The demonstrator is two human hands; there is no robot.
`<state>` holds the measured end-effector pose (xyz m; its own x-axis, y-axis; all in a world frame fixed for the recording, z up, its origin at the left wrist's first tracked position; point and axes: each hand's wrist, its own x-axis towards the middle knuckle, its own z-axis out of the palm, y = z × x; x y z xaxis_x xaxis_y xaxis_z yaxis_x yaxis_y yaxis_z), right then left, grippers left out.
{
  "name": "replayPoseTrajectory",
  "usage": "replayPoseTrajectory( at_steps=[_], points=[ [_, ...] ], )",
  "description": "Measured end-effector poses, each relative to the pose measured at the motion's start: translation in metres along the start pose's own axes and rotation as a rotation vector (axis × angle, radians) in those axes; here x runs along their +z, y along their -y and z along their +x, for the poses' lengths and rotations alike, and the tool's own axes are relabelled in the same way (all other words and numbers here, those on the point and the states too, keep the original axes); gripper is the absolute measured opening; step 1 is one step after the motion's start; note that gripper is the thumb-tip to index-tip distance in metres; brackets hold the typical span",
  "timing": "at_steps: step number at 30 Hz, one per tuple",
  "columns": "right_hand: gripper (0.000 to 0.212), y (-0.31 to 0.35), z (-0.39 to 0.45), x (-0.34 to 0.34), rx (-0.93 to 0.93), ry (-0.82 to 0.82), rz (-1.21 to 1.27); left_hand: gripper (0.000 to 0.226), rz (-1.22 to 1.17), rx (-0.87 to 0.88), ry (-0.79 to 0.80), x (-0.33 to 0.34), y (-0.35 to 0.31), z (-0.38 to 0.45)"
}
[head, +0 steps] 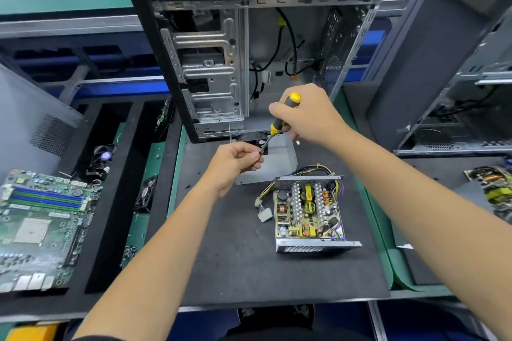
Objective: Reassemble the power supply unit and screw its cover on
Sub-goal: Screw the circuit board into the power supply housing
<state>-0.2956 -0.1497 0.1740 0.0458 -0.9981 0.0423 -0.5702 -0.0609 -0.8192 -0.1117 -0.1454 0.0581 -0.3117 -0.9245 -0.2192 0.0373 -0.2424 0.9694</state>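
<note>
The power supply unit (307,213) lies open on the black mat, its circuit board and coils exposed, with a bundle of cables and white connectors (263,209) at its left. Its grey metal cover (279,163) lies behind it, in front of the computer case. My right hand (307,116) grips the black and yellow handle of a screwdriver (282,116), which slants down to the left. My left hand (235,159) pinches at the tip of the screwdriver shaft; whatever sits between the fingers is hidden. Both hands hover above the cover.
An open black computer case (249,63) stands upright at the back of the mat (235,257). A green motherboard (41,219) rests in a black foam tray at left. Another case (457,77) stands at right, with a second bare board (496,188) beside it.
</note>
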Motion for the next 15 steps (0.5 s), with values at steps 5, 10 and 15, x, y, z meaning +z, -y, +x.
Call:
replayPoseTrajectory(
  at_steps=[5,10,15],
  points=[
    [0.027,0.000,-0.005,-0.007,0.004,0.003,0.027,0.012,-0.184,-0.046,-0.016,0.010,0.004,-0.003],
    [0.026,0.002,-0.011,-0.011,0.033,0.017,0.021,0.017,-0.280,-0.073,-0.016,0.023,0.008,-0.004],
    [0.025,0.001,-0.013,-0.014,0.027,-0.009,0.009,0.016,-0.341,-0.060,-0.016,0.026,0.009,-0.005]
  ],
)
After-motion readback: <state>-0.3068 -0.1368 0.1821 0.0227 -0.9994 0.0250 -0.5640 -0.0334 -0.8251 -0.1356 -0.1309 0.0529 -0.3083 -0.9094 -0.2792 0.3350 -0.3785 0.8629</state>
